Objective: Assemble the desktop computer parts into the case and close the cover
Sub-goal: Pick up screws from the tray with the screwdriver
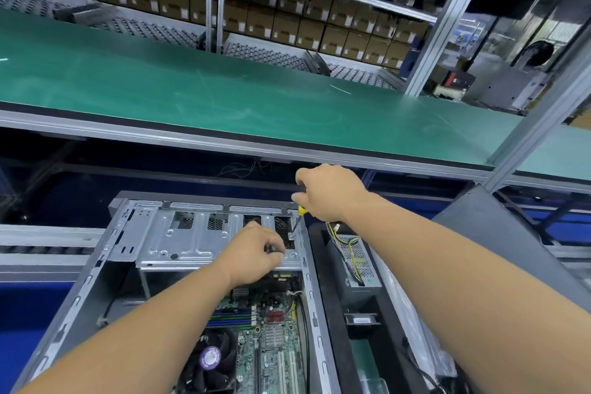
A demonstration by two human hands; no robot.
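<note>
Right hand (331,192) fingers clamped on screwdriver (299,217) — left hand (257,253) fingers curled, pinching at drive cage (179,243).

screwdriver (300,214) handle: hidden in right hand (326,192) | motherboard (271,339): cut off below

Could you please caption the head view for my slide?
Right hand drives a screwdriver into the computer case's drive cage.

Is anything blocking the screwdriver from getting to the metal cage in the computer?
Nothing visible blocks it. The right hand grips the yellow screwdriver, whose tip already reaches the drive cage at its right edge. The left hand rests on the cage beside the tip, not across its path.
</note>
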